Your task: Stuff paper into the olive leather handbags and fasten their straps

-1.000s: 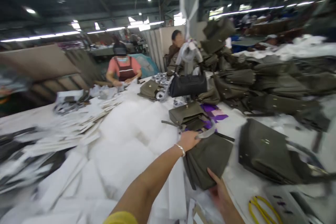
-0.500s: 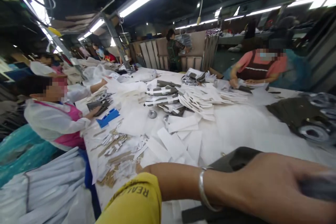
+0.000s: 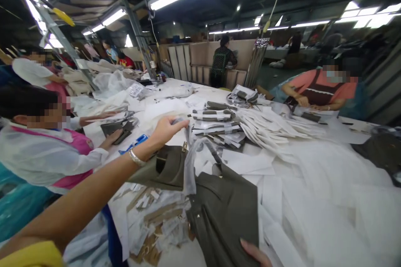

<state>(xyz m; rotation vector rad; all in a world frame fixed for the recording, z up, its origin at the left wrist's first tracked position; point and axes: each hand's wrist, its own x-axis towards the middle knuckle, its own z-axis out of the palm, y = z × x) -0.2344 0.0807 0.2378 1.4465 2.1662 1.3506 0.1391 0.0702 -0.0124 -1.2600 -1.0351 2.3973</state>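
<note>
Now my head view shows the left hand [image 3: 166,131] out at arm's length left of centre, where half a second ago it loomed large at the lower right, and the olive bag [image 3: 232,204] has come into plain sight below it. As I judge it, for the work in hand this means the bag is being managed from two ends, in front of the person. The left fingers are closed round a grey wrapped strap [image 3: 187,133]; of the right hand [image 3: 257,254] I get only fingers against the bag's near lower part, so I can't make out how firmly they hold. The bag sits low in my view, right of the scraps [image 3: 153,221] and nearer than the white sheets [image 3: 249,160]; whether it rests on the table I can't say. Its plastic-wrapped handle [image 3: 189,171] points away from the person and leftward, the opposite end towards the right hand. The visible long axis runs near to far, though the frame cuts the near end. Just left is another olive piece [image 3: 173,167] with a metal fitting, perhaps a second bag.
</note>
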